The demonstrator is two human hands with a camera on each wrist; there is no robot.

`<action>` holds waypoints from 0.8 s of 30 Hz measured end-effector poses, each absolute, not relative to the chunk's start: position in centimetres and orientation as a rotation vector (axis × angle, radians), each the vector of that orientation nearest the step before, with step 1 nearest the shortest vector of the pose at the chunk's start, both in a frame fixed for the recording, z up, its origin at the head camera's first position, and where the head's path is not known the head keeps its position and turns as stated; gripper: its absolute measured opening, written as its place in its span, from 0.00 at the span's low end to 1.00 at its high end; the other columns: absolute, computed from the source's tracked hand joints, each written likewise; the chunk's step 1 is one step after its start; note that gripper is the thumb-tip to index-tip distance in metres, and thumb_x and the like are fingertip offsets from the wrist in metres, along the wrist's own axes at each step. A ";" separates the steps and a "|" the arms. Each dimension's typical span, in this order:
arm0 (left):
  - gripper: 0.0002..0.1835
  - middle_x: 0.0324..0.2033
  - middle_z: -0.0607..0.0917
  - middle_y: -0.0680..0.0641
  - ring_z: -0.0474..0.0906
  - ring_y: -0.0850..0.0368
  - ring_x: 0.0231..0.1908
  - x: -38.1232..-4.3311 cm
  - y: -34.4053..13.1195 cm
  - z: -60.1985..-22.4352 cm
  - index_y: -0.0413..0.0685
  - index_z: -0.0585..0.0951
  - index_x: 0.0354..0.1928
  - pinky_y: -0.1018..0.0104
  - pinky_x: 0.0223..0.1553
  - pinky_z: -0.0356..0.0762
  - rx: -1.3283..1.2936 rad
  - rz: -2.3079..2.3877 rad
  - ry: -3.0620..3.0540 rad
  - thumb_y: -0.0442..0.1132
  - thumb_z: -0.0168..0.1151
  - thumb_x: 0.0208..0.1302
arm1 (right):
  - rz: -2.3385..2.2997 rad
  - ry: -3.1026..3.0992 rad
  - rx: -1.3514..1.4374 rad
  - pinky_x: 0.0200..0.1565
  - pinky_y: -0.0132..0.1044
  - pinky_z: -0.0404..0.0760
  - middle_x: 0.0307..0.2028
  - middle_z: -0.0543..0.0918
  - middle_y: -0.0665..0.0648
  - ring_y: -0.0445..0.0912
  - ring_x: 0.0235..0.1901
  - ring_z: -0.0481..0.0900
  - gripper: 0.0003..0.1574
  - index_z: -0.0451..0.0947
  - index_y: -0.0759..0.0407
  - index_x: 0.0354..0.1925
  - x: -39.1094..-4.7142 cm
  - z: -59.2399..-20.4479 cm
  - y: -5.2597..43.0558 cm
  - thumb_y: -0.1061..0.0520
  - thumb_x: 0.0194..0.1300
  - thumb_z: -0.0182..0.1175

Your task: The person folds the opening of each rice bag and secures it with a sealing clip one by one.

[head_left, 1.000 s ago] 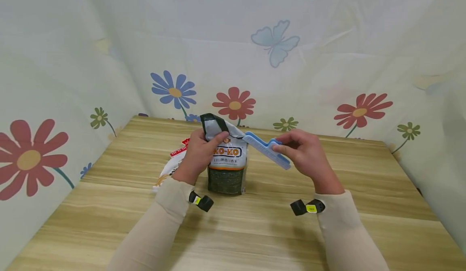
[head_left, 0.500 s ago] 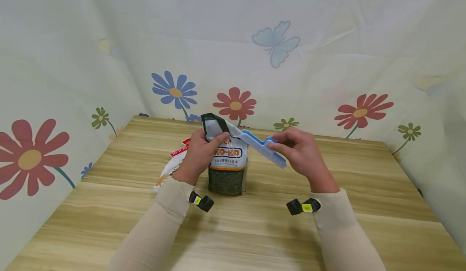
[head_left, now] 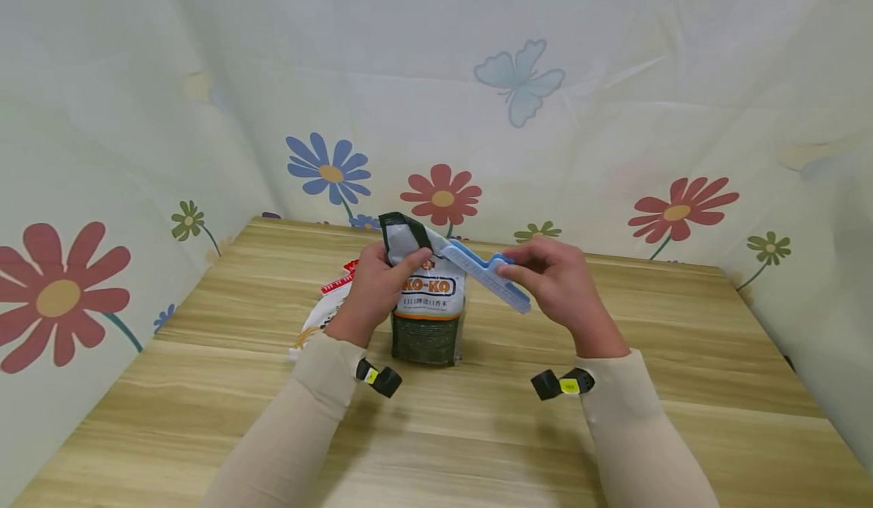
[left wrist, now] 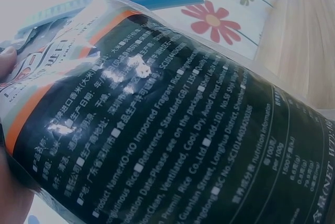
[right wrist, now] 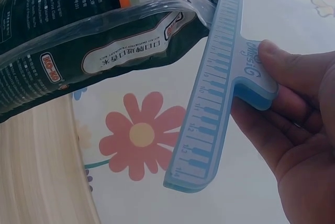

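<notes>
A KO-KO rice bag, dark green and silver with an orange band, stands upright on the wooden table. Its top is folded over, and my left hand grips the fold with the thumb across the front. My right hand pinches the handles of a long light-blue bag clip, which slants down to the right. The clip's upper end overlaps the right part of the bag's folded top. In the right wrist view, piano keys and a number scale mark the clip; the bag's mouth meets its far end.
Behind my left forearm lies a white package with a red strip, partly hidden. The wooden table reaches back to a flower-printed cloth backdrop.
My right hand has moved slightly left with the clip, bringing more of it over the bag's folded top. My left hand and the bag stay almost where they were.
</notes>
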State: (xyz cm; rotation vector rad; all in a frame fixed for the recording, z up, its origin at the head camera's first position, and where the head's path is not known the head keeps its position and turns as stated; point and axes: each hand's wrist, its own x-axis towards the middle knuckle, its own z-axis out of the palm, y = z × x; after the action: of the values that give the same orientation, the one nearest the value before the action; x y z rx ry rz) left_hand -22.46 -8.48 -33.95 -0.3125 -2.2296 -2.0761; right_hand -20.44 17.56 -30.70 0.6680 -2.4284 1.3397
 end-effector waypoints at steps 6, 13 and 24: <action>0.20 0.39 0.85 0.41 0.85 0.55 0.35 -22.4 -8.4 -33.9 0.44 0.80 0.48 0.62 0.42 0.83 -0.290 -2.078 -2.255 0.50 0.67 0.61 | 1.337 -2.437 0.665 0.33 0.29 0.80 0.34 0.84 0.58 0.52 0.28 0.82 0.10 0.85 0.62 0.40 -20.5 -30.5 17.2 0.59 0.59 0.68; 0.19 0.37 0.85 0.42 0.85 0.55 0.34 -22.4 -8.4 -33.8 0.43 0.80 0.47 0.62 0.41 0.83 -0.285 -2.100 -2.252 0.50 0.66 0.62 | 1.336 -2.426 0.684 0.33 0.29 0.80 0.35 0.84 0.58 0.41 0.28 0.81 0.11 0.85 0.62 0.41 -20.5 -30.2 16.9 0.59 0.60 0.68; 0.20 0.38 0.86 0.41 0.86 0.54 0.34 -22.2 -8.5 -33.9 0.43 0.80 0.47 0.61 0.41 0.84 -0.315 -2.089 -2.242 0.50 0.66 0.62 | 1.335 -2.413 0.698 0.34 0.28 0.80 0.34 0.83 0.58 0.47 0.29 0.83 0.11 0.85 0.61 0.42 -20.6 -30.2 16.5 0.58 0.60 0.68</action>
State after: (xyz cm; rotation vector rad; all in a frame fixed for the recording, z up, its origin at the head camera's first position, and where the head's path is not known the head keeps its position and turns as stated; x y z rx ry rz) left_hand -22.23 -8.45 -33.87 -0.3149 -2.2420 -2.0886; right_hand -20.64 16.46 -30.16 0.6981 -2.4129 1.3349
